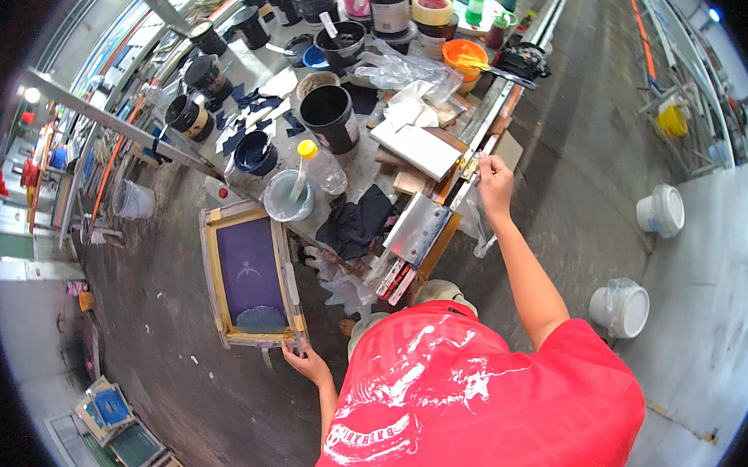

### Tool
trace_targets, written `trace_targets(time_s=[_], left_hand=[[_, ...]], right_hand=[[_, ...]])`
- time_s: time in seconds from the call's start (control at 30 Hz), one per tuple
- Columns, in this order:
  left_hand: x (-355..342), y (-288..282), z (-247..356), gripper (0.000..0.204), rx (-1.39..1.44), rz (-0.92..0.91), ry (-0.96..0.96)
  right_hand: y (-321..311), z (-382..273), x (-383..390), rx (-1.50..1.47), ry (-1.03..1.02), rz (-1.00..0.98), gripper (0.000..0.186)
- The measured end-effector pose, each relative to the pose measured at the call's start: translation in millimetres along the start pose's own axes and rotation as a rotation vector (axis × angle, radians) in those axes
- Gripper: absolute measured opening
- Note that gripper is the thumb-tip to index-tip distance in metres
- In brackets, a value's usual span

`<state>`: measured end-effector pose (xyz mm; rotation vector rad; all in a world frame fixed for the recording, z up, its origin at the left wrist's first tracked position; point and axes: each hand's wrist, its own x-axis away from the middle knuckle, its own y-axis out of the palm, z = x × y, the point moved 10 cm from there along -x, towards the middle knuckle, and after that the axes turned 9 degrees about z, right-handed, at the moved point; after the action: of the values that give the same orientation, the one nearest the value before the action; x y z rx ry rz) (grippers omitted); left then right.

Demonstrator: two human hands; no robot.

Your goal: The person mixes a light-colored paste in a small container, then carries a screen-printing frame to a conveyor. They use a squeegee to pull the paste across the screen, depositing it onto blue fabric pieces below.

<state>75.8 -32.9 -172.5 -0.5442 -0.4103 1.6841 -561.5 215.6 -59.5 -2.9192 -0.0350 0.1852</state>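
My left hand (307, 361) grips the lower right corner of a screen printing frame (251, 269). Its mesh is purple with a pale design, yellowish tape lines the inside of the wood, and a greyish patch lies at the near end. The frame hangs beside the table, above the floor. Out at the table's right edge, my right hand (494, 183) is closed in a pinch; what its fingertips hold, if anything, I cannot make out. Beside them are a small yellow piece (469, 166) and a white board (416, 148). Nearer me lies a metal plate (422, 229) on the table corner.
A cluttered table holds a black bucket (329, 119), a clear bottle with a yellow cap (323, 168), a cloudy tub (288, 196), a dark cloth (355, 223) and an orange bucket (465, 62). White pails (620, 308) stand at the right. More frames (136, 446) lean at lower left.
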Motion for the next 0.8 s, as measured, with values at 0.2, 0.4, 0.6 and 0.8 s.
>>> trace_targets(time_s=[0.2,0.4,0.6,0.8], left_hand=[[12,5,24,0.054,0.089,-0.017,-0.007],[24,52,114,0.033,0.207,-0.241,0.079],[39,153,248,0.029,0.240,-0.648,0.396],[66,246,284,0.045,0.077,-0.827,0.530]], right_hand=[[39,-36,21,0.209,-0.303,-0.065,0.045],[6,-16,57,0.091,-0.202,0.139,0.037],[-18,90,144,-0.244,0.393,0.070,0.031],[27,93,242,-0.342,0.743,-0.434,0.036]])
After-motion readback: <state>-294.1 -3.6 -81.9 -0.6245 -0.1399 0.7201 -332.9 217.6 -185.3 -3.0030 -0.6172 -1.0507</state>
